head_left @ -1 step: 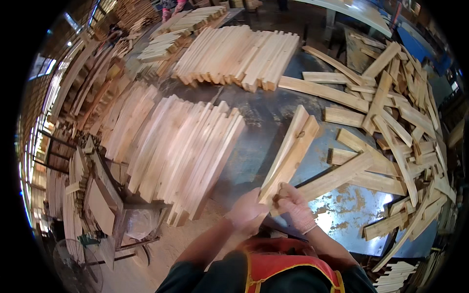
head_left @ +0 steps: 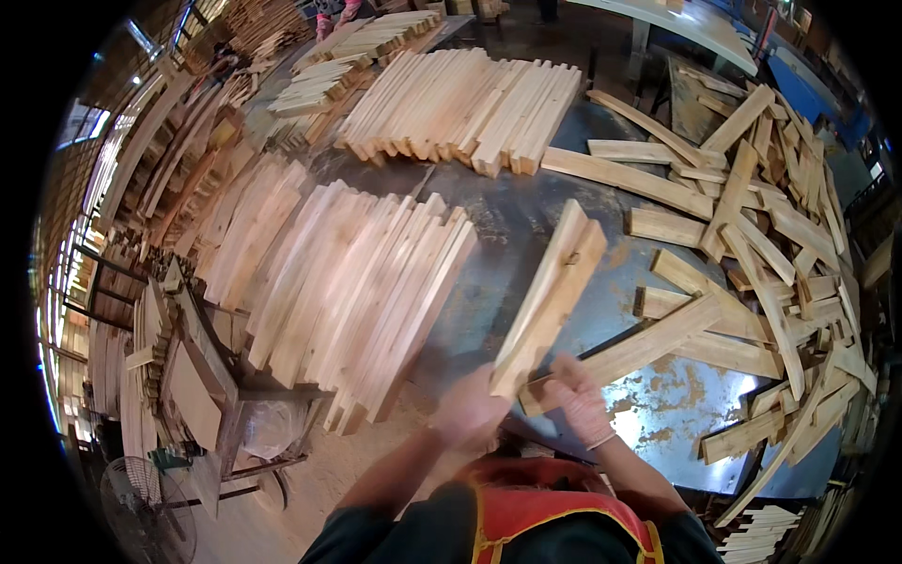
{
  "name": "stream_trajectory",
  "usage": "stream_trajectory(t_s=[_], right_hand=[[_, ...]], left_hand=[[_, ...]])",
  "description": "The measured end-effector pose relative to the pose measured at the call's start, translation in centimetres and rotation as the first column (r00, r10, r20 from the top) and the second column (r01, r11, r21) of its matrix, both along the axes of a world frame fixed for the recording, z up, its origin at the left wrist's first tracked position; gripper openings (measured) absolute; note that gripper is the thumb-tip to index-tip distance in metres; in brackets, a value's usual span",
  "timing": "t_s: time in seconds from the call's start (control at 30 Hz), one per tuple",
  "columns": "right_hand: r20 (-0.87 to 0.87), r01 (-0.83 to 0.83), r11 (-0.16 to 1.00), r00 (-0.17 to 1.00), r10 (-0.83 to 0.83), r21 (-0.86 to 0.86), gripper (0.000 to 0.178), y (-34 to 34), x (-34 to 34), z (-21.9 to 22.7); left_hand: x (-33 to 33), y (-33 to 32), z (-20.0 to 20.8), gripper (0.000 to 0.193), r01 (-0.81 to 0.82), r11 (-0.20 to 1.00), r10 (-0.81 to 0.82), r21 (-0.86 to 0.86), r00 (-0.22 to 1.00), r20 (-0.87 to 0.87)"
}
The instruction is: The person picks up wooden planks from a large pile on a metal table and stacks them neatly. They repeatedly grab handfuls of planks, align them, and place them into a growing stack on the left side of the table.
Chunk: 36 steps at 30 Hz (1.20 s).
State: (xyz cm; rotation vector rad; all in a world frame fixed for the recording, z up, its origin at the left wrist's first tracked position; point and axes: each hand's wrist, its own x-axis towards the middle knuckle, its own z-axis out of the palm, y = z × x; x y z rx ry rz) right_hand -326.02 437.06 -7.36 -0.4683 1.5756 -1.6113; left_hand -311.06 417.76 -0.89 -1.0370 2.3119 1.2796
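Note:
My left hand point(head_left: 470, 409) is closed round the near end of a pair of pale wooden planks point(head_left: 550, 291). They lie against each other and slant up and away over the metal-topped table, with a dark knot near the far end. My right hand point(head_left: 575, 399) is just right of that near end, apart from it. Its fingers are curled, and no held thing shows in them. Beneath and beside this hand, a loose plank point(head_left: 648, 348) lies aslant on the table. Left of the held planks is a row of planks point(head_left: 362, 291) set side by side.
A second row of planks point(head_left: 460, 108) lies at the table's far side. Loose, crossed planks point(head_left: 752, 207) heap up on the right. At lower left are a wooden stand point(head_left: 225, 404) and a fan point(head_left: 141, 508). Another person's hands point(head_left: 334, 19) show at the far top.
My right hand has come off the held planks and is now slightly apart from them. The planks' near end has shifted a little left with my left hand.

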Motion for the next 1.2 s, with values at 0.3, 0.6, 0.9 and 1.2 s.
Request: stream_trajectory(t_s=[0.3, 0.6, 0.9, 1.2], right_hand=[[0.023, 0.81, 0.54, 0.55, -0.835, 0.227, 0.05, 7.4, -10.5, -6.6], [0.18, 0.529, 0.829, 0.811, -0.556, 0.179, 0.027, -0.1, -8.1, -4.4], [0.041, 0.246, 0.924, 0.962, -0.269, 0.294, 0.033, -9.6, -3.4, -5.3], [-0.021, -0.184, 0.931, 0.979, 0.201, 0.316, 0.045, -20.3, 4.7, -5.2]], left_hand=[[15.1, -7.8, -5.4, 0.09, 0.094, 0.551, 0.0, -0.829, 0.994, 0.113], [20.1, -9.5, -2.0, 0.051, -0.148, 0.696, 0.2, -0.703, 0.98, -0.009], [10.9, -5.0, -8.5, 0.049, 0.054, 0.759, -0.28, -0.649, 0.927, -0.251], [12.3, -8.0, 2.8, 0.064, -0.374, 0.853, 0.179, -0.364, 0.865, -0.469]])
